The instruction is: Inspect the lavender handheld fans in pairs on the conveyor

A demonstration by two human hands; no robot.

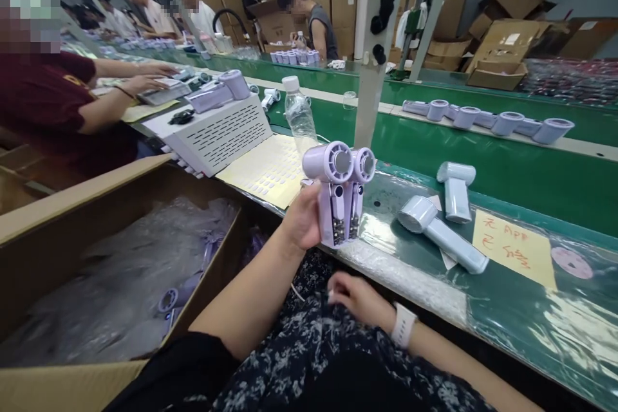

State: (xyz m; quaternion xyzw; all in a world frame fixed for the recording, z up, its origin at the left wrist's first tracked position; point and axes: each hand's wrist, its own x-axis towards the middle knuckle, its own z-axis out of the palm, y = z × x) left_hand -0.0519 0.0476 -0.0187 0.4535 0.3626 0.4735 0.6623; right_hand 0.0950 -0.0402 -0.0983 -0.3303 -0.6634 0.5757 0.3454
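My left hand is closed around two lilac handheld fans, held upright side by side above the bench edge. Their handle fronts are uncovered, showing dark inner parts; the fingers behind them are hidden. Low over my lap, my right hand has its fingers curled together. A small whitish spot shows at its fingertips, too small to name. To the right of the held fans, two pale blue wrapped handheld fans lie on the green bench.
At left stands an open carton with plastic bags and lilac fans. A vented metal box, a plastic bottle and a yellow sheet of small pieces are on the bench. Fans line the conveyor. A co-worker's arms work at left.
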